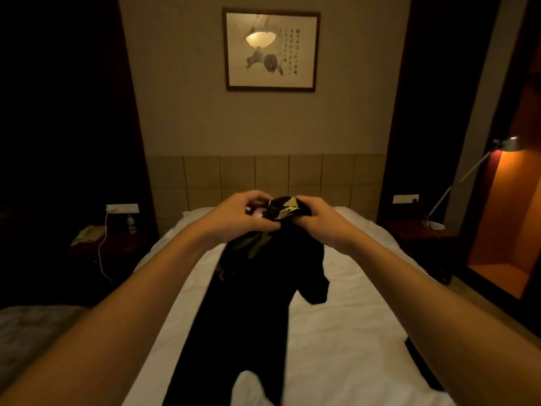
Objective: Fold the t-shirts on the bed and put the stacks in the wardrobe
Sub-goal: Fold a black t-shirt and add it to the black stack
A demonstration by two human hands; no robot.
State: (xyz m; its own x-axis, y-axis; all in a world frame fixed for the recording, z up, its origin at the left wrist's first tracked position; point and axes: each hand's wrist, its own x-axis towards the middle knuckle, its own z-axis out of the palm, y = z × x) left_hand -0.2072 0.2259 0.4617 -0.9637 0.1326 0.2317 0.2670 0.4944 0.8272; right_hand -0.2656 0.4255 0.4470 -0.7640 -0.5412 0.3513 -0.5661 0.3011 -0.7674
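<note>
Both arms reach out over the bed (351, 332), and the two hands meet above its middle, close together. The left hand (243, 213) has its fingers curled around the top edge of a black t-shirt (263, 288), pinching the cloth near the collar. The right hand (314, 213) grips the same top edge just beside it, fingers folded over the fabric. Between the two hands a pale label or printed patch (285, 210) shows on the bunched cloth.

The t-shirt hangs down from the hands and trails toward the near end of the bed, its lower part lying on the white sheet; one sleeve sticks out to the right of the shirt's body. A second dark piece of cloth (421, 364) lies on the sheet near the bed's right edge; what it is cannot be told.

Behind the bed stands a padded headboard (263, 174), and above that hangs a framed picture (270, 51) with a ceiling light mirrored in its glass. Left of the bed is a nightstand (99, 247) with a bottle (131, 224) and a white cable (102, 250). Right of the bed, another nightstand (409, 230) carries a desk lamp (468, 177), lit, beside an orange-lit recess (506, 215).
</note>
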